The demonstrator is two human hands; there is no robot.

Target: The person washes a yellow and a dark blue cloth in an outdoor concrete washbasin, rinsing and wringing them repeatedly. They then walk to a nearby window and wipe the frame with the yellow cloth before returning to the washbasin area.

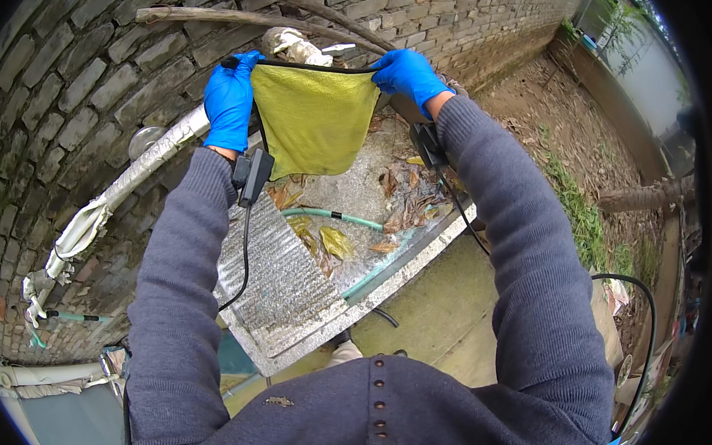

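Note:
A yellow-green cloth with black edging [319, 117] hangs spread between my two hands, above a stone wash basin. In a blue glove, my left hand [229, 102] grips the cloth's upper left corner. My right hand [408, 78], gloved in blue too, pinches the upper right corner. Under the cloth, partly hidden by it, the basin holds brown and yellow leaves [336, 242] and a green hose [371, 276]. The ribbed washboard slab [277, 276] forms the basin's left part. Black devices with cables are at both my wrists.
A wrapped pipe [150, 161] runs along the brick wall [78, 86] at the left. Wooden poles [245, 15] and a wrapped pipe end [299, 45] lie beyond my hands. Leaf-strewn soil [520, 102] and grass [575, 209] are to the right. A black cable [649, 321] curves at lower right.

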